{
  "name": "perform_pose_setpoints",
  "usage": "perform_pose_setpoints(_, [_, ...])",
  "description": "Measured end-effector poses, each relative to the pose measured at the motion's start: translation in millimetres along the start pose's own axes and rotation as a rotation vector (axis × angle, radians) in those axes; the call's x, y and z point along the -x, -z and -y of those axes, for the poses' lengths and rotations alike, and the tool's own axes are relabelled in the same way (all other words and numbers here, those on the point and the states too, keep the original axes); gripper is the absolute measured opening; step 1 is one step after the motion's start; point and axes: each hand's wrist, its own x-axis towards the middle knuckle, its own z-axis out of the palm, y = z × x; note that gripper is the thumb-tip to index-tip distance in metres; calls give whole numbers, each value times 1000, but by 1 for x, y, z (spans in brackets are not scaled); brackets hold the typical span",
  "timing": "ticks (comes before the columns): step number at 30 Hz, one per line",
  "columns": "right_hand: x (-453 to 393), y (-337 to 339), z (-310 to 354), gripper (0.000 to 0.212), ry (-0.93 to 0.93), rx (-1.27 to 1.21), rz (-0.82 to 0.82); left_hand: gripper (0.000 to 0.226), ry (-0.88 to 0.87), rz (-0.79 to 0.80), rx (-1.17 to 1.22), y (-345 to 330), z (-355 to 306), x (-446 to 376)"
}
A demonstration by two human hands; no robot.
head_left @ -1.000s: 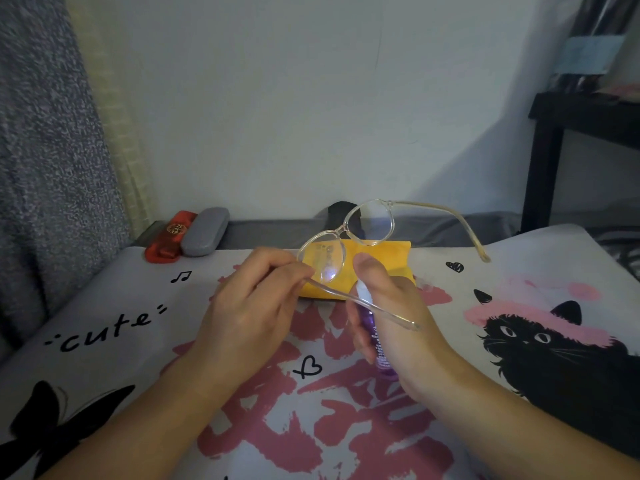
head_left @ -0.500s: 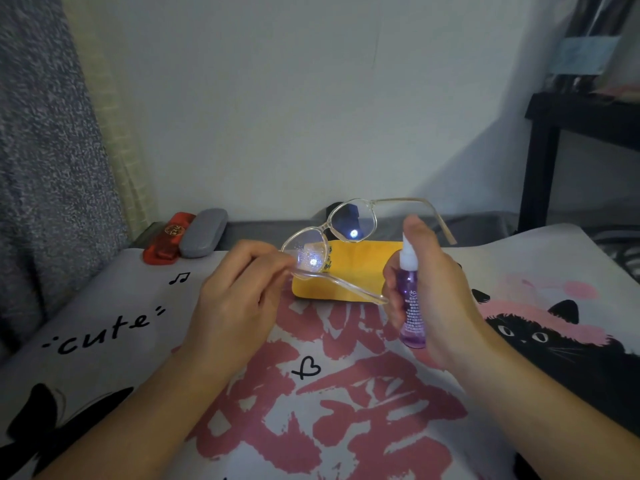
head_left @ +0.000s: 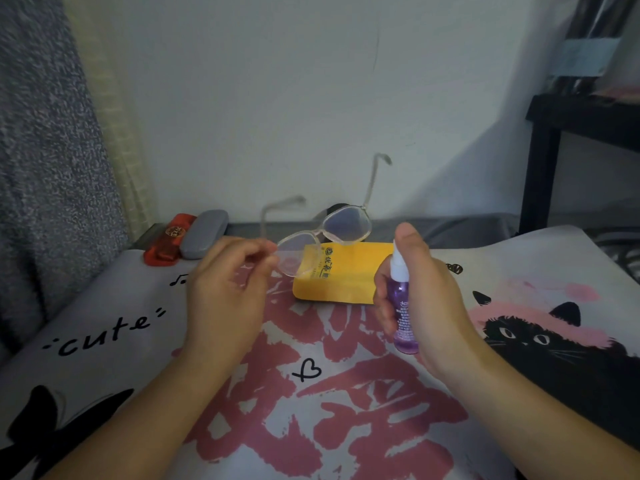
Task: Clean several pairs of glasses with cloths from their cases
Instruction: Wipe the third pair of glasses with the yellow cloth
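My left hand (head_left: 227, 296) pinches the rim of a pair of clear-framed glasses (head_left: 348, 225) held above the table, both temples pointing up and away from me. My right hand (head_left: 426, 299) grips a small purple spray bottle (head_left: 403, 308) upright, thumb resting on its white nozzle, just right of the glasses. A yellow cleaning cloth (head_left: 346, 278) with printed lettering lies flat on the table beneath and behind the glasses. Part of the cloth is hidden by the lens and by my right hand.
A red glasses case (head_left: 166, 245) and a grey glasses case (head_left: 204, 233) lie side by side at the back left. The table cover (head_left: 104, 327) is grey with pink and black prints. A dark object (head_left: 337, 207) sits behind the glasses. A black table (head_left: 543, 174) stands at right.
My left hand has turned the glasses over, so the temples now point upward instead of toward me. My right hand has shifted the spray bottle slightly right and stood it upright.
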Motion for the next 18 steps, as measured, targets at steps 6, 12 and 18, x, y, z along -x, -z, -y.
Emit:
perform_pose_setpoints(6, [9, -13, -8, 90, 130, 201, 123, 14, 721, -61, 602, 6, -1, -15])
perform_pose_setpoints(12, [18, -31, -18, 93, 270, 399, 106, 30, 1232, 91, 1103, 20, 7, -23])
perform_pose_setpoints(18, [17, -38, -24, 91, 370, 378, 115, 18, 1254, 220, 1053, 17, 3, -21])
